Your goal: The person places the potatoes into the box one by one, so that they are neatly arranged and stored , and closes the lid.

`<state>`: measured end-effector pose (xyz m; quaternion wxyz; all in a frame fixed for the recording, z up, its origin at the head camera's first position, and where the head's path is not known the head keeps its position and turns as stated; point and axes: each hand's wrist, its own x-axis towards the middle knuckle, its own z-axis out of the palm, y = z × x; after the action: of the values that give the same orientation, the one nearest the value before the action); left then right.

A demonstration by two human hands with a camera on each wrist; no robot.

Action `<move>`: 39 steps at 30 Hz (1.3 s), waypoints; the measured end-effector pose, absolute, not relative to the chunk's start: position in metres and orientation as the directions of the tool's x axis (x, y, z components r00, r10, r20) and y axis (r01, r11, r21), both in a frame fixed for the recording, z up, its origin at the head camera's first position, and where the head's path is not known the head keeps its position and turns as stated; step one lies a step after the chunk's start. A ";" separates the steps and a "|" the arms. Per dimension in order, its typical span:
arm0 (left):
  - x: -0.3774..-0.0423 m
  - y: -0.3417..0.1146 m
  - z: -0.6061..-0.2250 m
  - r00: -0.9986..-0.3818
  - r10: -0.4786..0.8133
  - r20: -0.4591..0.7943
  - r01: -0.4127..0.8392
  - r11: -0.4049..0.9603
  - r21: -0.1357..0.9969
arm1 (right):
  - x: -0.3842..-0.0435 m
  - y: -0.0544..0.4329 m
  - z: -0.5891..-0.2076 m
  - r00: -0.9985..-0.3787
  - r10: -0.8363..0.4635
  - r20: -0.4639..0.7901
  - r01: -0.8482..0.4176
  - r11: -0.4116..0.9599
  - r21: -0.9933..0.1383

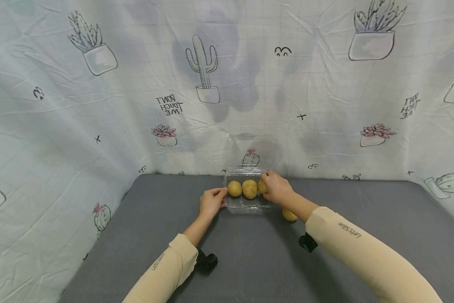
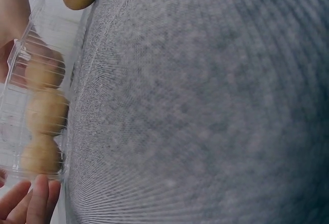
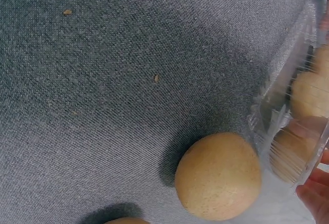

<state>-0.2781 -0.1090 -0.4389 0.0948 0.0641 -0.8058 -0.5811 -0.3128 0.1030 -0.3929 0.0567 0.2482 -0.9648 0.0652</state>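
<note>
A clear plastic container (image 1: 246,207) stands near the far edge of the table with its hinged lid (image 1: 231,149) raised. Inside sit a left potato (image 1: 234,189) and a middle potato (image 1: 250,189), side by side. My left hand (image 1: 211,203) grips the container's left end, fingertips (image 2: 40,193) against the outer wall. Over the right end, my right hand (image 1: 277,188) holds a third potato (image 1: 263,187) inside the container, thumb close to the rim. Another potato (image 3: 218,176) lies on the table just outside the right end, partly covered by my right forearm in the head view.
The edge of one more potato (image 3: 127,221) shows at the bottom of the right wrist view. Small crumbs (image 3: 157,78) dot the grey table cover (image 1: 234,252). A cactus-print curtain (image 1: 136,84) hangs right behind the table and along its left side.
</note>
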 end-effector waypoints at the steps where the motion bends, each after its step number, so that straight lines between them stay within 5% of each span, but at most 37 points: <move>1: -0.278 -0.109 -0.439 -0.974 -0.214 0.080 0.008 0.319 0.948 | -0.313 0.103 -0.393 -0.872 -0.469 0.141 -0.484 0.870 -0.096; 16: -0.279 -0.110 -0.438 -0.970 -0.223 0.092 0.017 0.318 0.948 | -0.315 0.096 -0.392 -0.888 -0.453 0.078 -0.457 0.888 -0.056; 39: -0.277 -0.110 -0.437 -0.972 -0.219 0.083 0.006 0.333 0.943 | -0.314 0.140 -0.364 -0.819 -0.568 0.079 -0.565 0.775 -0.283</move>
<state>-0.2769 -0.1095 -0.4372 0.0978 0.0657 -0.8105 -0.5738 -0.3140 0.1400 -0.3644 -0.0056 0.3007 -0.9421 0.1483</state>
